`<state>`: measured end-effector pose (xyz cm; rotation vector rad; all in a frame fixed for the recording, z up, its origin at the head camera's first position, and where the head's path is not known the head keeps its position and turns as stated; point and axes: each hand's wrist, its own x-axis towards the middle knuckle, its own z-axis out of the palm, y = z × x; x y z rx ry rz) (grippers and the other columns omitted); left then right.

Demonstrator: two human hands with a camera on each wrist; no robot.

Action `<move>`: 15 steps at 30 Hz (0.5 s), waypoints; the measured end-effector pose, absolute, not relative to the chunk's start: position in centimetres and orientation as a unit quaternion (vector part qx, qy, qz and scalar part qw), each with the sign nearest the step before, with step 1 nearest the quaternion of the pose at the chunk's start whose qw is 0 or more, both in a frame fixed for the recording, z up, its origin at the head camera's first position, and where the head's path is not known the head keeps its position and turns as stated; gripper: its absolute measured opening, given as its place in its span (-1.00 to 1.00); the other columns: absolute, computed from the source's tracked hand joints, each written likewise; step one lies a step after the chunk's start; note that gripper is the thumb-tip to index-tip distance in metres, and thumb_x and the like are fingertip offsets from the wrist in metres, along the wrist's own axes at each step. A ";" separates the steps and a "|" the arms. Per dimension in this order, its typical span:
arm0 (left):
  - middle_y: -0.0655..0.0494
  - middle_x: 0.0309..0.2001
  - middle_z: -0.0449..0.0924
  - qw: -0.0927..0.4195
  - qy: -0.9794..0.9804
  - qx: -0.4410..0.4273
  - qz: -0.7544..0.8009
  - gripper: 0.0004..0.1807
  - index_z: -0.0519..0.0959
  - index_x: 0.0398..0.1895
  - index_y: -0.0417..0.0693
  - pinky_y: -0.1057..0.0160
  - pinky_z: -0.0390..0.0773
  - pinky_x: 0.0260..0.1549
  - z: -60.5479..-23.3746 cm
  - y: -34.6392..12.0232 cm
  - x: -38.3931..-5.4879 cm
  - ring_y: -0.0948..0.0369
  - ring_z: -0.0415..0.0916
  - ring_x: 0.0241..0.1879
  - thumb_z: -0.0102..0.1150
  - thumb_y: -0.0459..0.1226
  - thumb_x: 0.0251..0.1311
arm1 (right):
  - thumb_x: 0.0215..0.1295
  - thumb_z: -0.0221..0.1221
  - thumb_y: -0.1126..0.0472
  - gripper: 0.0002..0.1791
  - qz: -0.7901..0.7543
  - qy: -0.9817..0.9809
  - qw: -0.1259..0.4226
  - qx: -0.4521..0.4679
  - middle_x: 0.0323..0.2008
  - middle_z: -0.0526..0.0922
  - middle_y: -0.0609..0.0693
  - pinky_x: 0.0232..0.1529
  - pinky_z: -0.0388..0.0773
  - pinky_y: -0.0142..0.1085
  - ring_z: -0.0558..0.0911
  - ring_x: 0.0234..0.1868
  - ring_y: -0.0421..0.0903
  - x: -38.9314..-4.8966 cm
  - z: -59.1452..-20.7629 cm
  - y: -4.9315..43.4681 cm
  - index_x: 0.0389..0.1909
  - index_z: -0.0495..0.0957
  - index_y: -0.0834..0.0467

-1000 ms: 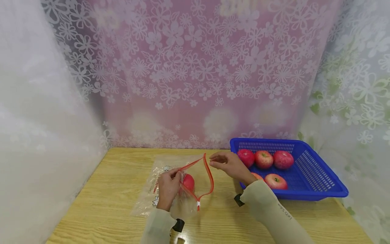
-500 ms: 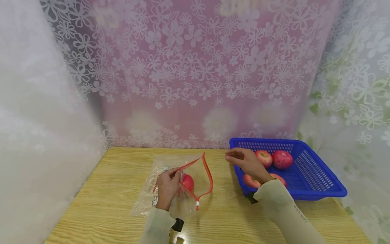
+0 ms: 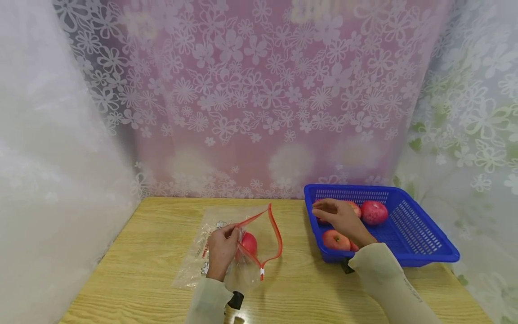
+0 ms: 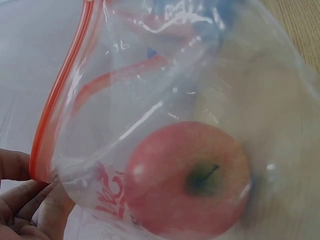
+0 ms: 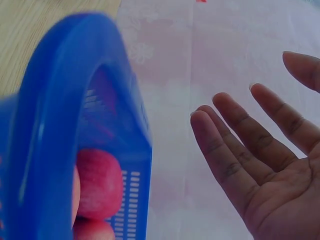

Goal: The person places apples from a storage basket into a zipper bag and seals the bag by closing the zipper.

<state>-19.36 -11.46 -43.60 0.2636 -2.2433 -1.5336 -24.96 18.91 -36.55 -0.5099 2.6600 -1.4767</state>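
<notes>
My left hand pinches the red zip edge of a clear plastic zip bag, and its mouth gapes toward the right. Inside the bag lies a red apple, its stem turned to the left wrist camera. My right hand is over the left part of a blue plastic basket, with fingers apart and nothing in them. Beneath and around that hand are several apples, among them a paler one at the front and a dark red one at the back. The hand and sleeve partly hide the others.
A white slider sits on the bag's zip near its front end. The wooden table carries both bag and basket. Behind it hangs a pink flowered curtain, with pale sheets at both sides.
My right hand has moved right, from beside the bag's mouth to over the basket. The left hand stays at the bag's edge, and the apple in the bag has not moved.
</notes>
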 end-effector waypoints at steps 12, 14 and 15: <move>-0.12 -0.25 0.70 0.207 -0.805 0.092 -0.549 -0.78 0.70 -0.16 -0.29 0.14 0.66 -0.34 -43.6 -11.5 -19.2 0.05 0.63 -0.25 0.15 -0.36 0.25 | 0.34 0.19 0.00 -0.52 -0.460 0.873 0.013 -0.160 0.06 0.59 0.21 0.04 0.55 -0.09 0.60 0.05 0.10 -24.7 -36.7 21.0 0.11 0.53 0.26; -0.12 -0.24 0.70 0.204 -0.805 0.095 -0.549 -0.78 0.70 -0.15 -0.28 0.14 0.65 -0.34 -43.7 -11.5 -19.3 0.04 0.63 -0.24 0.15 -0.35 0.25 | 0.33 0.19 -0.02 -0.50 -0.462 0.873 0.015 -0.156 0.08 0.58 0.21 0.04 0.56 -0.09 0.59 0.05 0.11 -24.7 -36.7 21.2 0.12 0.52 0.26; -0.12 -0.24 0.70 0.204 -0.805 0.096 -0.549 -0.78 0.70 -0.15 -0.28 0.14 0.66 -0.34 -43.7 -11.5 -19.2 0.04 0.63 -0.24 0.15 -0.35 0.25 | 0.32 0.20 -0.02 -0.50 -0.464 0.872 0.016 -0.153 0.08 0.58 0.21 0.03 0.56 -0.10 0.59 0.05 0.11 -24.7 -36.8 21.4 0.12 0.52 0.26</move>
